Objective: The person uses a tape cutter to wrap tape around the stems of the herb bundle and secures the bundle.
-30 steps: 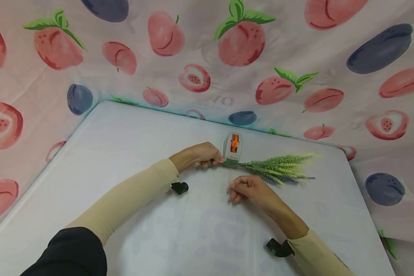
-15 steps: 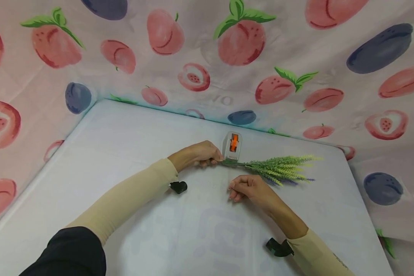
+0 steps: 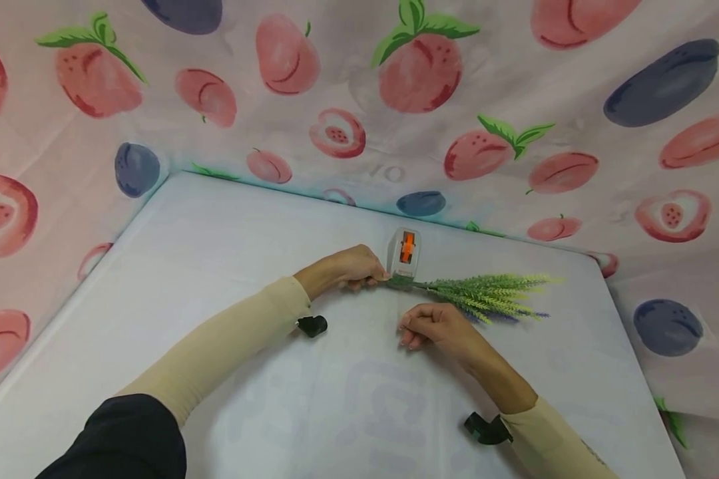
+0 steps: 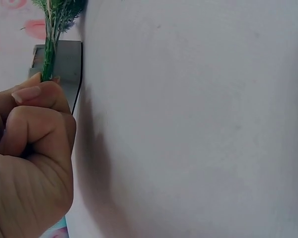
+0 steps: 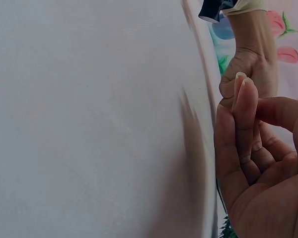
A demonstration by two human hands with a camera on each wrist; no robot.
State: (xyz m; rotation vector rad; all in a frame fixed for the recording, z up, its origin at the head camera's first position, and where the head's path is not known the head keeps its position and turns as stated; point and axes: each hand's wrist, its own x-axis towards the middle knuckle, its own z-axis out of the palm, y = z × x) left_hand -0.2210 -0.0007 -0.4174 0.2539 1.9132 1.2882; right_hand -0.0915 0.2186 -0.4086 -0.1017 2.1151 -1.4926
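My left hand [image 3: 356,266] pinches the stem ends of a bunch of artificial lavender [image 3: 485,296], with green, yellow-green and purple sprigs. The bunch points right across the white table. In the left wrist view, thumb and forefinger grip the green stems [image 4: 49,54], the other fingers curled in. Just behind the stems stands a grey tape dispenser [image 3: 403,263] with an orange wheel. My right hand [image 3: 440,329] hovers in front of the sprigs, fingers loosely bent. In the right wrist view its thumb rests near the fingertips [image 5: 246,96], and nothing shows between them.
The white tabletop [image 3: 245,219] meets a fruit-print cloth [image 3: 347,66] along its back and left edges. Black wrist cameras [image 3: 313,326] sit on both forearms, low beside the sleeves.
The flower end of the lavender bunch has dipped slightly toward the front of the table. Both hands stay almost in place.
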